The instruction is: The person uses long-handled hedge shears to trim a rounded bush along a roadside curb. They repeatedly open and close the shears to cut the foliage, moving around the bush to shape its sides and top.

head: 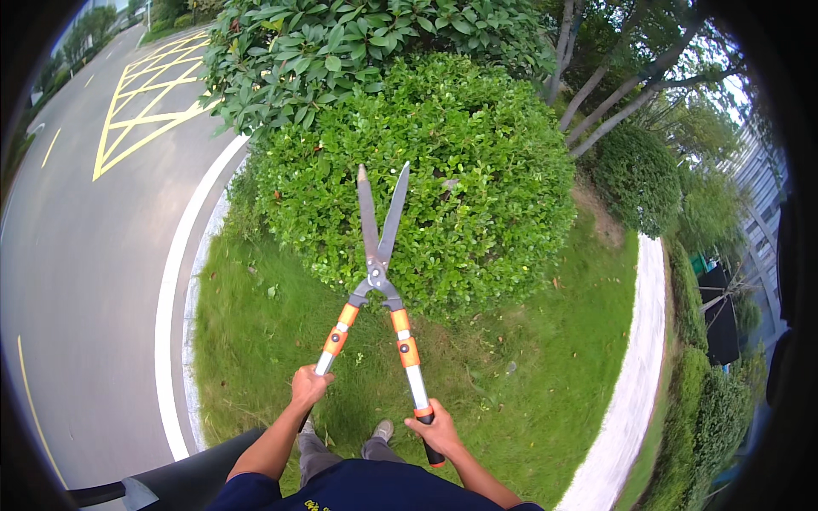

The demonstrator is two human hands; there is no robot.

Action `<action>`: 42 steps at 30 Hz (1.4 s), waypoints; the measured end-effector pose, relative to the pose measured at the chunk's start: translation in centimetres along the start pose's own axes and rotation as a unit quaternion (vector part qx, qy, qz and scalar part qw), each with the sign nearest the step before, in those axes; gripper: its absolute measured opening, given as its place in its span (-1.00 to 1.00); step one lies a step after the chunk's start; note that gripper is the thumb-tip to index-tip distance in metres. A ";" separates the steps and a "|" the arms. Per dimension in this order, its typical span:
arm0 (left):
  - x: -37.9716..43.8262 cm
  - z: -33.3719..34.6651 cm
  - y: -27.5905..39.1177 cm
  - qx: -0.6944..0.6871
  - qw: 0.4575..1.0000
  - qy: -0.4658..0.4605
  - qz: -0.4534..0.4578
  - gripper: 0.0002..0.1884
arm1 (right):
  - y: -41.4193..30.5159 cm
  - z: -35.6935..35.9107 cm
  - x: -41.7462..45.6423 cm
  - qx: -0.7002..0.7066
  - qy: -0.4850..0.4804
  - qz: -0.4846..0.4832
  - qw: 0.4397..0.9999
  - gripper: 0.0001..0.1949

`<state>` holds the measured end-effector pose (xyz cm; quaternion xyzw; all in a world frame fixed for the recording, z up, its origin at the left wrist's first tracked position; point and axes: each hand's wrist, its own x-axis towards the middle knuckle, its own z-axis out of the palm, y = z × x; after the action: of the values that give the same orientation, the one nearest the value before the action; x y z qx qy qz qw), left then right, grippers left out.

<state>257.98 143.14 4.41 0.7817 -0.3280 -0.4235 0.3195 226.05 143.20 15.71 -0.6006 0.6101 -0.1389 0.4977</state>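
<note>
A pair of hedge shears (376, 273) with orange and silver telescopic handles points away from me, its two blades parted in a narrow V. My left hand (310, 385) grips the left handle near its lower end. Around the black grip of the right handle my right hand (437, 428) is closed. The blades lie over the near side of a rounded, small-leaved green shrub (473, 191); whether they touch its leaves I cannot tell. Below the pivot, both handles pass above the grass (511, 377).
Behind the shrub grows a larger-leaved bush (332, 45). A kerb (195, 313) separates the grass from a road (108, 268) with yellow markings on the left. To the right run a pale path (629, 383) and a hedge (677, 409). Slanting tree trunks (617, 115) stand at upper right.
</note>
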 end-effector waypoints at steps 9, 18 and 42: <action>-0.5 -5.0 15.1 -0.220 0.954 -0.198 0.057 -0.82 | -11.7 -9.6 0.2 0.271 -0.131 -0.049 0.952 -0.68; 2.3 -11.2 24.7 -0.307 0.904 -0.288 0.078 -0.80 | -24.0 -14.7 9.3 0.292 -0.138 -0.109 0.940 -0.78; 11.3 -16.2 23.9 -0.362 0.867 -0.323 0.114 -0.72 | -29.6 -1.6 14.9 0.301 -0.056 -0.103 0.947 -0.72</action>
<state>271.14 123.99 24.99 0.3880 -0.3229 -0.7020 0.5024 245.63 122.42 32.56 -0.4898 0.4458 -0.3326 0.6713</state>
